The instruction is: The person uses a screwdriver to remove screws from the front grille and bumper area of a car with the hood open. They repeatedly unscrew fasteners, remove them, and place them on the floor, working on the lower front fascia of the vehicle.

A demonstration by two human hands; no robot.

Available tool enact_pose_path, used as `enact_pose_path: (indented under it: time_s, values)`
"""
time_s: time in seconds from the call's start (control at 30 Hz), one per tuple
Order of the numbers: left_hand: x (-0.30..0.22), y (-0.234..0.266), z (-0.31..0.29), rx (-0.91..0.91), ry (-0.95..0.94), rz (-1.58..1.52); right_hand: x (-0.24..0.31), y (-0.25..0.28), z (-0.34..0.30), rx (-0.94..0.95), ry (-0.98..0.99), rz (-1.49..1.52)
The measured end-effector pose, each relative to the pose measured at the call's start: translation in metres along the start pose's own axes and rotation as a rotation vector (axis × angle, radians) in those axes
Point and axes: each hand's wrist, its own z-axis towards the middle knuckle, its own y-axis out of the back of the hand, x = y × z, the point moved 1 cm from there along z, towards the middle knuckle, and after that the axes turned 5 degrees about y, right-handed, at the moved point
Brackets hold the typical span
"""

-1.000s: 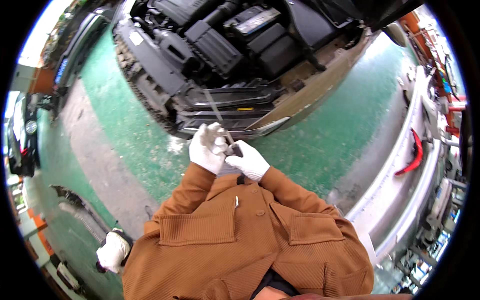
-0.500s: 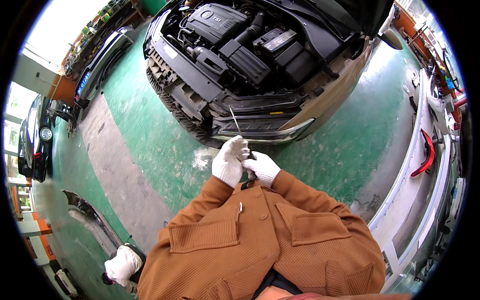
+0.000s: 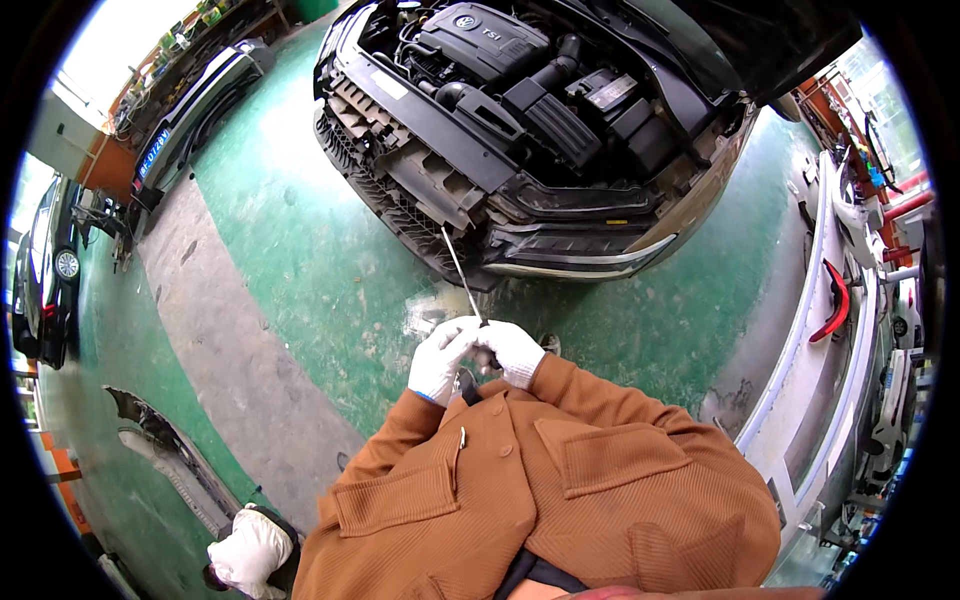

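Observation:
A long screwdriver with a thin bright shaft points up and away from me, toward the car's front. My right hand, in a white glove, is wrapped round its dark handle, most of which the fingers hide. White-gloved too, my left hand has its fingers closed at the lower shaft, against the right hand. Both hands are close in front of my jacket. Beyond the tip is a car with its hood up, its engine exposed and its front bumper cover off. The headlight sits at the near corner.
A white rack with body parts and a red lamp runs along the right. Detached bumpers stand at far left, and a curved body panel lies lower left. Beside it crouches a person in a white top.
The car has shifted right in view as my view turned. Both hands are slightly lower, and more of the screwdriver's shaft shows. The left fingers have come down closer round it.

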Motion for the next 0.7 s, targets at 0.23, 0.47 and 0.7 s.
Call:
enact_pose_path:
  time_s: [0.23, 0.47, 0.7]
  values:
    - [0.020, 0.080, 0.041, -0.103, -0.046, -0.157, 0.047, -0.048, -0.010, 0.093, 0.053, -0.694]
    - [-0.062, 0.143, 0.069, -0.404, -0.054, -0.423, 0.062, -0.021, 0.041, 0.395, 0.162, -0.929]
    - [-0.093, 0.121, 0.118, -0.413, -0.053, -0.365, 0.075, 0.010, 0.074, 0.436, 0.184, -1.031]
